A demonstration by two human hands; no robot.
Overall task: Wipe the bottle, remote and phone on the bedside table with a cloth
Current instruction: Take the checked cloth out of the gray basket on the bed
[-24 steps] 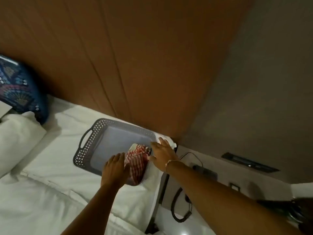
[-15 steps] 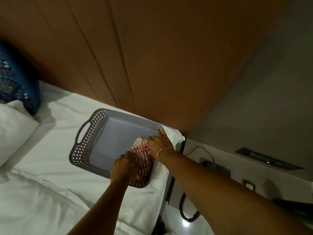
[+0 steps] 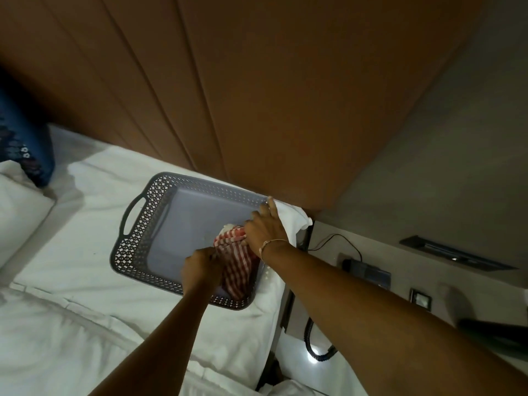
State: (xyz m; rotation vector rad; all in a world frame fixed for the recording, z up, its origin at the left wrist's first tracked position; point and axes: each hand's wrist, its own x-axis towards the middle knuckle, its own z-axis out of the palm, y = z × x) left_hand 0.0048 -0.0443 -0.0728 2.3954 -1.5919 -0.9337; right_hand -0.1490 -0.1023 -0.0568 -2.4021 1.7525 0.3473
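blue patterned cushion at left edge, I see grey basket on white bed at centre, my left hand fingers closed on red checked cloth in basket's right end, right hand gripping cloth's top, tabletop with black cable lower right

You have a red-and-white checked cloth lying in a grey basket, whose walls are pierced in a small diamond lattice while its floor is plain pale grey. The bed sheet under it is white, as is the pillow at the left. Beside that sits a dark blue cushion with a pale flowery print (too blurred to read further). The headboard is warm brown, the wall grey-beige, the cable black.
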